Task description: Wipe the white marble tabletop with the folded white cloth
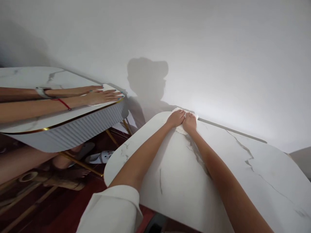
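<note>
My left hand (176, 118) and my right hand (190, 122) lie side by side near the far edge of a white marble-patterned tabletop (165, 168). Both press down on a thin white cloth (180, 130) with a wavy edge, their fingers bent and close together over it. The cloth shows around the hands, and most of its middle is hidden under them. Both my arms reach straight out across the table.
A pale wall (218, 58) stands right behind the table. To the left, another person's hands (104, 95) lie flat on a white cloth (110, 86) on a second marble-patterned table (26, 73) with gold legs. Slippers (100, 157) and a wooden stool (48, 184) are below it.
</note>
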Available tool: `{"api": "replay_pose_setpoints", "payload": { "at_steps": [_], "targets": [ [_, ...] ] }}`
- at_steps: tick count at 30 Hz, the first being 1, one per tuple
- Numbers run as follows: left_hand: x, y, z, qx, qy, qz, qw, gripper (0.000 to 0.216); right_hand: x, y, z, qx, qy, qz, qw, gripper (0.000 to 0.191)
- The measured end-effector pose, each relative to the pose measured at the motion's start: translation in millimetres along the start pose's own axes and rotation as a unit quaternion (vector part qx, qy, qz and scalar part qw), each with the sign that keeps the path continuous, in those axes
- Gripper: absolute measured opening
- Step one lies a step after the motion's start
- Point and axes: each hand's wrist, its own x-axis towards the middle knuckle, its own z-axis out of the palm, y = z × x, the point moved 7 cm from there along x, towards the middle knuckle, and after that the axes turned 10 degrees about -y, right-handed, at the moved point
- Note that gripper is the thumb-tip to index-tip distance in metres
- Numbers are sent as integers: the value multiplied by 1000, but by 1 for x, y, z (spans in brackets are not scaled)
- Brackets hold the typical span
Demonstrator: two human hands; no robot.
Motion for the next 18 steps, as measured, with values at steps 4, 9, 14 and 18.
{"api": "replay_pose_setpoints", "payload": {
  "at_steps": [4, 9, 14, 18],
  "targets": [
    [-22, 24, -3, -8, -4, 16, 1000, 36, -34, -4, -2, -16, -14, 15, 1000, 44],
    [-81, 49, -11, -2, -24, 11, 1000, 41, -94, -31, -2, -12, -2, -15, 1000, 45],
    [-172, 64, -25, 27, -13, -40, 999, 48, -161, -81, -1, 20, -22, -69, 997, 47],
    [-238, 77, -39, 41, 2, -89, 995, 50, -208, -118, -1, 32, -48, -124, 991, 48]
  ]
}}
